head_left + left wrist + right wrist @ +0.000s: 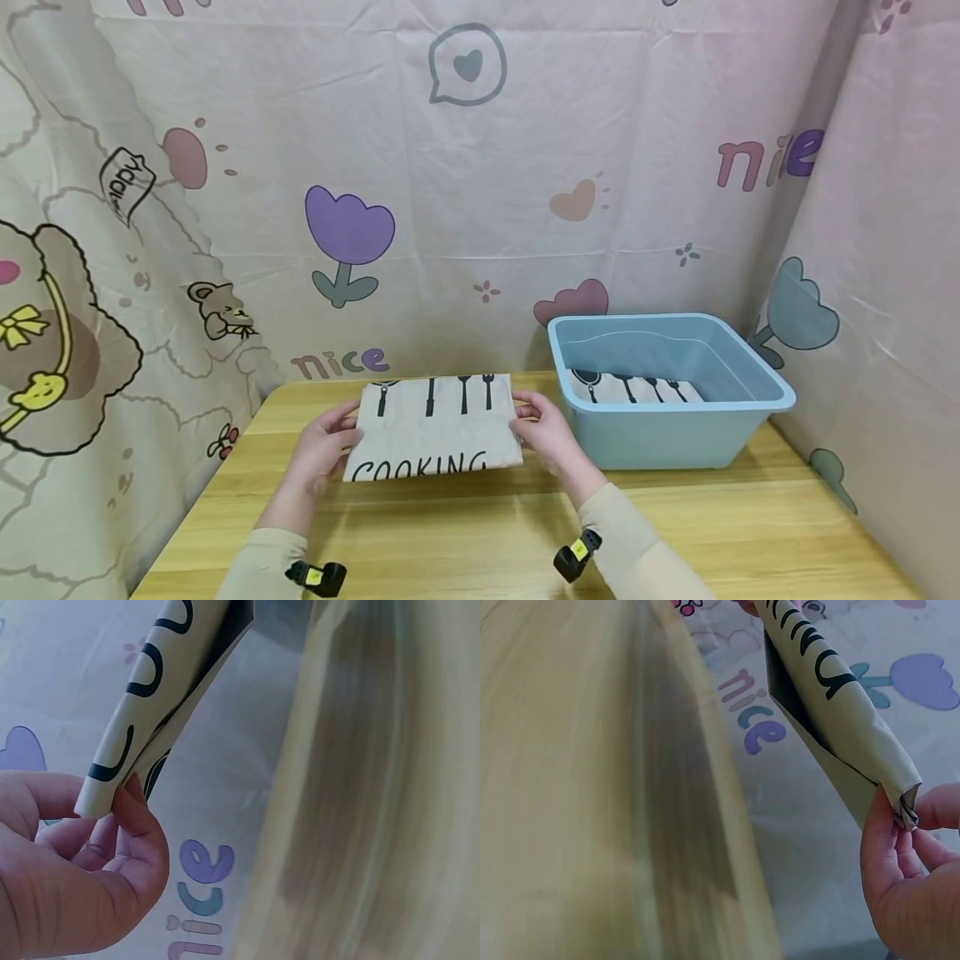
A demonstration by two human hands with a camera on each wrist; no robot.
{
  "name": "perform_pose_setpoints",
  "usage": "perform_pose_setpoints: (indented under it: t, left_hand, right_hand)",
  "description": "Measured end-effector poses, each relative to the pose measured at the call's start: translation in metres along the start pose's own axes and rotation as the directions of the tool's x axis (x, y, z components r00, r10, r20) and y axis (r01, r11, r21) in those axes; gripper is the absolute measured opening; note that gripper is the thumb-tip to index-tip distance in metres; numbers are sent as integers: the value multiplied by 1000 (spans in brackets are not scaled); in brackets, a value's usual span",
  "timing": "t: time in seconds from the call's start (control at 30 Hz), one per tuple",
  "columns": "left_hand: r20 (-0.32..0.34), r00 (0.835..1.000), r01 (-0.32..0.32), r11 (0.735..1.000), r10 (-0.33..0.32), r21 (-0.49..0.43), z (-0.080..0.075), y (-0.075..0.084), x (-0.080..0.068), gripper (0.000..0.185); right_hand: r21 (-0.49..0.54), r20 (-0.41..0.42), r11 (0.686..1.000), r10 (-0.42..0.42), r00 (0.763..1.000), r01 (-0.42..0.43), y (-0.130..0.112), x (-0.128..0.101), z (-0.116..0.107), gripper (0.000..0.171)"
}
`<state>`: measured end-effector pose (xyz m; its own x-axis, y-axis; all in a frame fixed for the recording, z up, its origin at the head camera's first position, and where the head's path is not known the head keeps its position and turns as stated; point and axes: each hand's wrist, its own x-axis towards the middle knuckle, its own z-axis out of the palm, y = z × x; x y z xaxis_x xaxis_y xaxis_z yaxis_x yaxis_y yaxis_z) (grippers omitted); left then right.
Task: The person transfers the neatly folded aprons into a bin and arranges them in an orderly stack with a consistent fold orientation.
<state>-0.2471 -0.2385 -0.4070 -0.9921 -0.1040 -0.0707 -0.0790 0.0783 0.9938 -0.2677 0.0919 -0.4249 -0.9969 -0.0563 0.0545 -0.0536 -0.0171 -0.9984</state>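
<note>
A folded white cloth [438, 425] printed with black utensils and the word COOKING is held up over the table by both hands. My left hand [324, 446] pinches its left edge between thumb and fingers. On the opposite edge, my right hand [551, 429] grips it the same way. In the left wrist view the folded cloth [139, 712] shows its layers parting a little along the lower side. The right wrist view shows the cloth's corner [904, 795] bunched between the thumb and fingers of the right hand [915, 877].
A light blue plastic tub [652, 437] stands at the right of the wooden table [465, 550]. Inside it lies another white cloth [637, 388] with black utensil prints. A patterned curtain [480, 167] hangs behind the table and along both sides.
</note>
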Motion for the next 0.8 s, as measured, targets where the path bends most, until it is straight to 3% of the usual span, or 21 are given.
perform_pose_setpoints:
  t: [0.57,0.8]
  left_hand:
    - [-15,994,-105,994,104,-38,-4,33,-13,60]
    - [-27,991,-132,991,132,3,3,51,-15,59]
  right_hand:
    - [-74,-3,989,-131,991,131,-40,-9,-3,48]
    - [-97,12,981,-171,985,171,-59,-10,-15,49]
